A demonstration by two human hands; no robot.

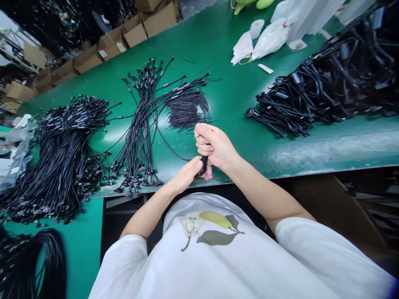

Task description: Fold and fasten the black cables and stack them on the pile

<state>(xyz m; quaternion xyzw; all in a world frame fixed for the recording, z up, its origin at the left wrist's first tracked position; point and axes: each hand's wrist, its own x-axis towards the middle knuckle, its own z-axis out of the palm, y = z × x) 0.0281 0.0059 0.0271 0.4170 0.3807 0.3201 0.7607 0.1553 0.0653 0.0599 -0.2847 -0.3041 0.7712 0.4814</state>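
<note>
Both my hands meet at the near edge of the green table (237,104). My right hand (215,145) is closed in a fist around a black cable (204,164) whose coiled end hangs below the fist. My left hand (188,174) pinches the same coil from below, fingers closed on it. A thin lead from this cable runs left across the table toward a loose bunch of black cables (140,137). Just beyond my right hand lies a fan of thin black ties (187,110).
A thick heap of black cables (62,158) lies at the left, another coil (31,265) at the bottom left. A large pile of heavier black cables (336,83) fills the right. White bags (268,39) sit at the far edge; cardboard boxes (137,29) stand behind.
</note>
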